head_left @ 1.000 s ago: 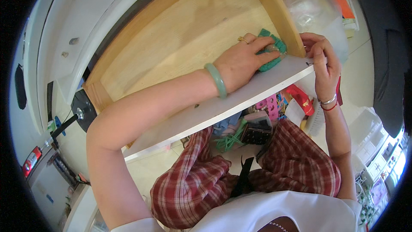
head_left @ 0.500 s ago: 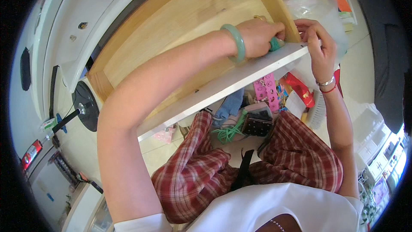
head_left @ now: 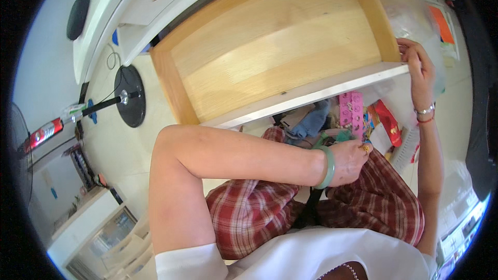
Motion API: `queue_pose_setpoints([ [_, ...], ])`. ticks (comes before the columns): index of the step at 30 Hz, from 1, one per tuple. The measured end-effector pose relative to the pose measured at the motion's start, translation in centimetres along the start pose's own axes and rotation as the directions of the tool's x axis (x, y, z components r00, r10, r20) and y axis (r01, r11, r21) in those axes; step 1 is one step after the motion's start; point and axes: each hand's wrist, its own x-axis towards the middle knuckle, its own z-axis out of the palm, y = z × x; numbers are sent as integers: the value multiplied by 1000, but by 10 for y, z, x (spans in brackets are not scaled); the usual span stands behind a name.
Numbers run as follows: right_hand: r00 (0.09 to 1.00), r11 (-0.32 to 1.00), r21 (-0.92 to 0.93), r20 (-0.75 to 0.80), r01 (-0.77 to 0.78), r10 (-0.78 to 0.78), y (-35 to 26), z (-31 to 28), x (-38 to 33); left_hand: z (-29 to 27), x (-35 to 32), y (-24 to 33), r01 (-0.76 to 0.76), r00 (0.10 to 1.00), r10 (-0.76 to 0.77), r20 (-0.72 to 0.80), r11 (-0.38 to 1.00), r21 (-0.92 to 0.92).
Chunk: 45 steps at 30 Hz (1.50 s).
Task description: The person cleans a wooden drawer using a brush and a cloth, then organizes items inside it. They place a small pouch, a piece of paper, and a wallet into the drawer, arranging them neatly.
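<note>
A wooden drawer [head_left: 280, 41] with a white front panel [head_left: 311, 96] is pulled out before me, its inside bare wood. My right hand [head_left: 421, 72] grips the right corner of that front, its fingers curled behind the side board. My left hand [head_left: 347, 162], wearing a pale green bangle [head_left: 328, 168], is over my lap with its fingers closed. A small crumpled green cloth [head_left: 342, 135] shows at those fingers and appears to be held; the hand partly hides it.
Below the drawer front lie a blue cloth [head_left: 311, 122], a pink punched strip [head_left: 351, 111], a red packet [head_left: 388, 123] and a white brush-like piece [head_left: 406, 148]. Clear plastic bags [head_left: 415, 18] stand right of the drawer. A black round stand base [head_left: 130, 96] is at left.
My left hand has come out of the drawer's right front corner with the green cloth, down toward my lap. My right hand stays on the drawer's corner. The view has shifted.
</note>
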Motion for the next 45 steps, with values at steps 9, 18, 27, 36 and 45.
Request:
queue_pose_setpoints([
  [9, 1000, 998, -67, -5, 20, -20, 3, -9, -1, -122, -188, -72, 695, 517, -607, -604, 709, -118],
  [18, 999, 999, -48, -32, -15, 14, 1, -5, -2, -62, -261, -151, 965, 234, -845, -481, 263, 8],
  [27, 997, 997, -74, -77, -30, 25, -12, 7, -2, -62, -27, -221, 564, 577, -420, -700, 825, -30],
  [36, 994, 998, -67, -110, -6, -2, -7, 2, -4, -73, 36, -165, 383, 856, -474, -205, 849, -364],
  [45, 983, 992, -98, -158, 81, -96, -2, 4, -1, -135, 14, -135, 618, 707, -616, 347, 301, -726],
])
